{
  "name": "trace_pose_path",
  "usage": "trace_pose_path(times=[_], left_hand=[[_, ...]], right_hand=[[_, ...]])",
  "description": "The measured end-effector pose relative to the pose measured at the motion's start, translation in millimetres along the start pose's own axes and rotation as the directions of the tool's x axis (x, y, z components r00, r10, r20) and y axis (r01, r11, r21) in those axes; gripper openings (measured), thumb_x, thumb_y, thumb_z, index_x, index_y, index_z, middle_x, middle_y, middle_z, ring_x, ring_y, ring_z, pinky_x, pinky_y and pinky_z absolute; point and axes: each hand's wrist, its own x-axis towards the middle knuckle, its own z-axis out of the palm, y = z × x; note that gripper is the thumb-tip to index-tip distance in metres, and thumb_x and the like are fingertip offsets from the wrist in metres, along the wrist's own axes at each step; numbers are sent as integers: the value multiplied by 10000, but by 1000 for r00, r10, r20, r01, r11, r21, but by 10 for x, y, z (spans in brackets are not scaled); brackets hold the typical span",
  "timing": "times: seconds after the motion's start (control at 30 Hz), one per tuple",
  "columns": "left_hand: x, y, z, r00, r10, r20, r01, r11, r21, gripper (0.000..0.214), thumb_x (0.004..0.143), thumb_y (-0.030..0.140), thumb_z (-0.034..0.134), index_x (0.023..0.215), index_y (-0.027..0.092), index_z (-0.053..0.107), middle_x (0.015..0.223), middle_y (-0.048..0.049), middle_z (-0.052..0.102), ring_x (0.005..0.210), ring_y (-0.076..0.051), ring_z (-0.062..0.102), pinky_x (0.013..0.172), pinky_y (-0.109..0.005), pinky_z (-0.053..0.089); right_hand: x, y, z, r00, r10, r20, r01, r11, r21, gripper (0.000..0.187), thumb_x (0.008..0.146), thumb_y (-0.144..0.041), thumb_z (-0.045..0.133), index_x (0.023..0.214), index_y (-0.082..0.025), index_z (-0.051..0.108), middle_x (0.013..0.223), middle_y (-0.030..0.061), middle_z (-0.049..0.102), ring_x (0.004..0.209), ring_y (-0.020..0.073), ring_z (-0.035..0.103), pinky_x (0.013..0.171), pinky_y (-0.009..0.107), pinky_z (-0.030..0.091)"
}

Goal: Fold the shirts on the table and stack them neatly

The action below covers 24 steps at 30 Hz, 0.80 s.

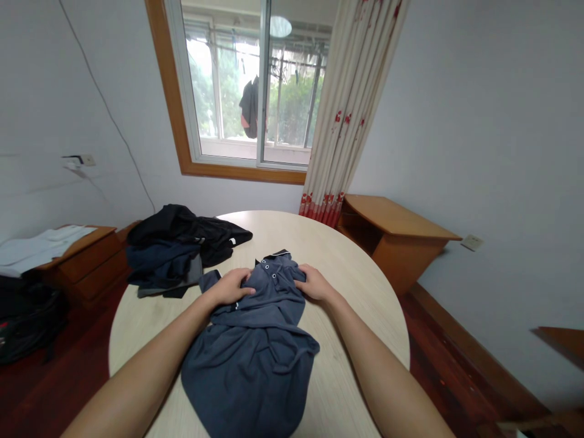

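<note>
A dark grey-blue polo shirt (255,371) lies lengthwise on the round table, its trimmed collar and several white-ringed buttons at the far end and its hem toward me. The fabric is bunched and creased across the middle. My left hand (233,286) grips the shirt's left side below the collar, thumb and fingers on the cloth. On the opposite edge my right hand (314,283) pinches the fabric, with some fingertips hidden by the cloth. Part of a sleeve (210,280) sticks out beyond my left hand.
A heap of black and navy clothes (168,249) sits at the left of the pale round table (360,304). Wooden furniture stands on both sides: a drawer cabinet (98,261) with papers, and a desk (401,222). A curtain (351,103) hangs by the window behind.
</note>
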Motion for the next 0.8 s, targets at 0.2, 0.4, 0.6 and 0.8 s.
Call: trace_pose_path(times=[0.2,0.4,0.6,0.8], left_hand=[[-21,39,-196,953,-147,-265,124,987,-101,166,692,196,502,627,243,357,666,9,610,717,-198,595,686,-293,462],[-94,71,-378,748,-38,-663,-21,997,-80,178,595,71,409,632,239,366,984,-59,721,1021,-230,651,853,-328,495],[-91,158,-375,652,188,-735,-167,980,103,286,665,44,436,801,204,631,1080,-71,719,1051,-221,670,964,-368,529],[5,-27,-238,792,154,-591,-128,988,85,362,824,224,578,1166,163,680,1299,-132,647,1242,-283,603,1125,-477,455]], right_hand=[[6,35,-245,930,225,-292,-129,940,314,206,651,-298,647,812,-173,617,758,17,667,719,190,592,656,287,472],[53,61,-539,689,369,-623,-79,894,442,364,541,-386,755,792,-160,621,734,37,661,687,197,574,651,323,482],[38,-29,-593,494,188,-849,140,946,291,463,604,-362,719,1006,-145,645,962,77,707,876,219,628,850,371,505],[48,139,-506,615,186,-766,14,969,247,354,618,-356,673,914,-161,672,994,101,686,948,256,616,926,419,480]])
